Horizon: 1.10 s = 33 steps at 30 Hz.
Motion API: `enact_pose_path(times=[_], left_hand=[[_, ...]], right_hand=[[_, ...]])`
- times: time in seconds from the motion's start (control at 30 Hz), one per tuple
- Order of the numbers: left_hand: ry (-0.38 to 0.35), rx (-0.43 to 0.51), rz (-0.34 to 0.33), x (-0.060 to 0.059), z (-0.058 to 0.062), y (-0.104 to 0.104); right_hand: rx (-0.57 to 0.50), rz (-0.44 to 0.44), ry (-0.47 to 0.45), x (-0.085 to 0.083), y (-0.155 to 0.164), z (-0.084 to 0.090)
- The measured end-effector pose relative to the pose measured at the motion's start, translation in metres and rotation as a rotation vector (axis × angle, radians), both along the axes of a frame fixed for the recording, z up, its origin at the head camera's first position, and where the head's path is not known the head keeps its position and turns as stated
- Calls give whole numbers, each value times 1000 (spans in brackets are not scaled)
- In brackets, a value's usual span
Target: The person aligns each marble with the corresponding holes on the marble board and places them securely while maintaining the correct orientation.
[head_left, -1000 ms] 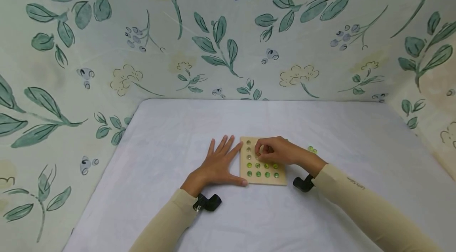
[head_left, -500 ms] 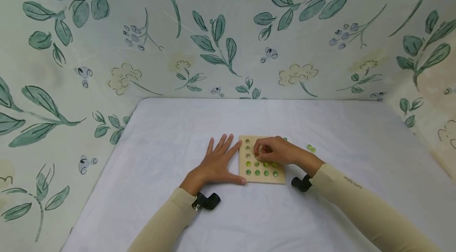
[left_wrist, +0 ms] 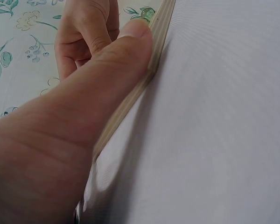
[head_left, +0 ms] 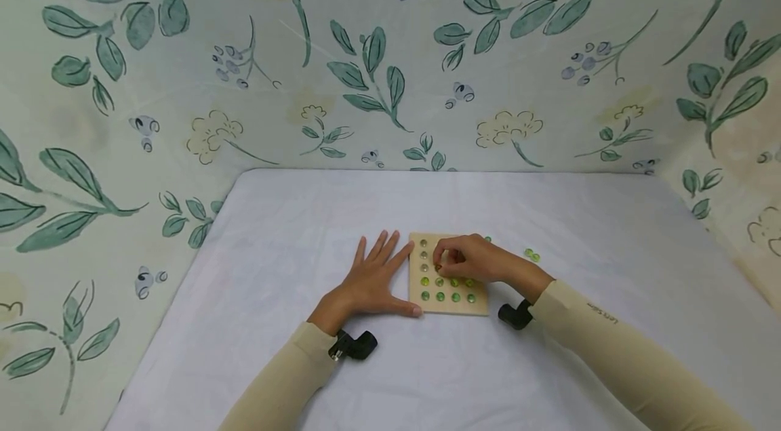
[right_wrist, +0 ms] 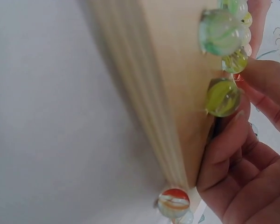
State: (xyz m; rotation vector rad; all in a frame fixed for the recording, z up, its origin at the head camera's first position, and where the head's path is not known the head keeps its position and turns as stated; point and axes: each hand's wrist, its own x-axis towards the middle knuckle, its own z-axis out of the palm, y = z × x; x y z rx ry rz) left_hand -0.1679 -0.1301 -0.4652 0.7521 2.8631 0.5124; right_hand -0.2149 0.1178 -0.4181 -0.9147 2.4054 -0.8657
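Marble board being steadied and loaded on the white surface.
Wooden board is lying flat mid-surface; left hand, fingers straight, is bracing its left edge against sliding. Right hand is hovering over the dimples, grip pinched on a marble. Green marbles are filling the near rows; two spares are lying just right.

The supporting surface is a table covered with a plain white cloth, occupying the lower centre of the head view. A square wooden marble board lies flat on it at frame centre. Two loose green marbles rest on the cloth to the right of the board. The left hand lies flat on the cloth, against the board's left edge.
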Motion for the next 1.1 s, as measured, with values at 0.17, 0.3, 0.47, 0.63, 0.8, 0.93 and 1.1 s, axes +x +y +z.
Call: enact_pose_path(times=[0.17,0.3,0.47,0.63,0.8,0.93,1.1], left_hand=[[5,-15,2,0,0,0],[6,-30,4,0,1,0],[6,-35,6,0,0,1],[12,-32,3,-1,-2,1],[12,-29,2,0,-3,1],[11,-20,0,1,-3,1],[23,-22,2,0,-3,1]], right_hand=[[6,4,4,-1,0,0],[6,2,-3,-1,0,1],[4,-3,-13,-1,1,1],[1,-7,-13,0,2,2],[14,-19,-14,0,2,2],[49,-57,-10,0,5,3],[49,-83,-5,1,8,7]])
